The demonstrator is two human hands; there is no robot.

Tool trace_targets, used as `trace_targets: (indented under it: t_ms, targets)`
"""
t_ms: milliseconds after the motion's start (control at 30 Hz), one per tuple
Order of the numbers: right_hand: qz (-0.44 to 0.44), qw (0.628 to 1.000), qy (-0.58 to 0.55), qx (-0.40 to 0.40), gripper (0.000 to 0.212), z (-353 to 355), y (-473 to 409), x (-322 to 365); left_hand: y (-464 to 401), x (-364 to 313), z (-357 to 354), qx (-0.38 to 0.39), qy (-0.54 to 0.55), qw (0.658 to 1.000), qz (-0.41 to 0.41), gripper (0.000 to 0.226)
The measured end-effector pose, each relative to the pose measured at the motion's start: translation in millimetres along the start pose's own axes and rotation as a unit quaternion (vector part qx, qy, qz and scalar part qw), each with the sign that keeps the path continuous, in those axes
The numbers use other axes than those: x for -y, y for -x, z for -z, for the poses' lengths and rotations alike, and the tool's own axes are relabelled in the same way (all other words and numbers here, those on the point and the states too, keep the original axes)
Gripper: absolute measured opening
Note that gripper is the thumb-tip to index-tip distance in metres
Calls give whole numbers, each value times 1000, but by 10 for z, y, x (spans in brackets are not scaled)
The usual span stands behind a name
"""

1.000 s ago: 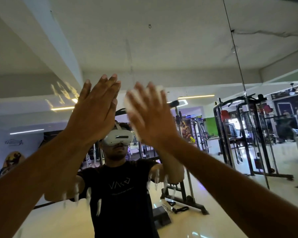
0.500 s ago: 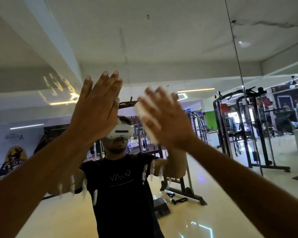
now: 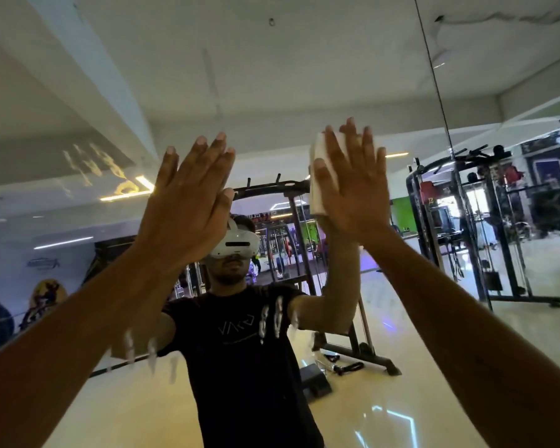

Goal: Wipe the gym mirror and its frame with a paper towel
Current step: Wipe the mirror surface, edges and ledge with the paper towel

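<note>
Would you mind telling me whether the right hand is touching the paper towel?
Touching. The head view shows the right hand flat over the paper towel, straight fingers lying across it, its white edge showing beside them.

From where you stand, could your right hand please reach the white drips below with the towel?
Probably yes: right hand presses the towel on the mirror, drips lie lower, nothing between.

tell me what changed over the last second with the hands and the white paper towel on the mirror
The right hand, pressing the folded white paper towel flat against the large gym wall mirror, slid to the right and slightly up across the glass. The left hand stayed flat on the mirror, fingers straight. The white streaks low on the glass remain unwiped.
</note>
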State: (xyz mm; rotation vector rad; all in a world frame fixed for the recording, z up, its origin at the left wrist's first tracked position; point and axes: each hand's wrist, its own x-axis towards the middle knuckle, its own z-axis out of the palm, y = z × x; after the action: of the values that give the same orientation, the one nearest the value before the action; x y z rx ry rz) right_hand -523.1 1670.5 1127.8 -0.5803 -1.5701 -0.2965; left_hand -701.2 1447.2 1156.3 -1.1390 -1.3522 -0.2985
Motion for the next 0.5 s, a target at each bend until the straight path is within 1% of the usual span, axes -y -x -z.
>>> trace_targets:
  t_ms: [33, 67, 100, 167, 200, 233, 267, 333, 367, 400, 433, 467, 500]
  targets:
    - [-27, 1000, -1, -7, 72, -31, 21, 142, 5, 8, 4, -2, -2, 1000, 0, 65]
    - [-17, 1000, 2, -8, 70, -67, 127, 331, 5, 7, 5, -5, -3, 1000, 0, 65]
    - [29, 1000, 4, 6, 68, -100, 298, 527, 3, 2, 9, -9, -3, 1000, -1, 65]
    - [163, 985, -18, 45, 66, -120, 660, 750, 1, 3, 5, -18, -2, 1000, -1, 63]
    - [209, 976, -23, 56, 66, -113, 711, 725, 6, 21, 1, -20, -4, 1000, 2, 62]
    - [223, 973, -29, 54, 66, -102, 621, 636, 19, 44, -2, -20, -9, 1000, 8, 62]
    - [201, 978, -24, 46, 66, -87, 446, 525, 40, 73, -6, -18, -16, 1000, 14, 63]
    - [84, 996, -14, 11, 66, -43, 50, 378, 97, 152, 7, -11, -22, 1000, 16, 63]
    - [25, 1000, -14, -6, 66, -33, -71, 388, 120, 186, 21, -8, -20, 1000, 13, 63]
    - [-9, 1000, -17, -18, 66, -46, -97, 515, 142, 217, 51, -6, -17, 1000, 11, 62]
    - [-3, 1000, -18, -25, 66, -86, -23, 705, 165, 239, 88, -9, -13, 1000, 15, 61]
    - [44, 999, -18, -16, 66, -130, 137, 926, 185, 263, 122, -14, -9, 1000, 22, 61]
    - [112, 993, -23, 5, 65, -155, 340, 1130, 201, 292, 149, -17, -5, 999, 30, 60]
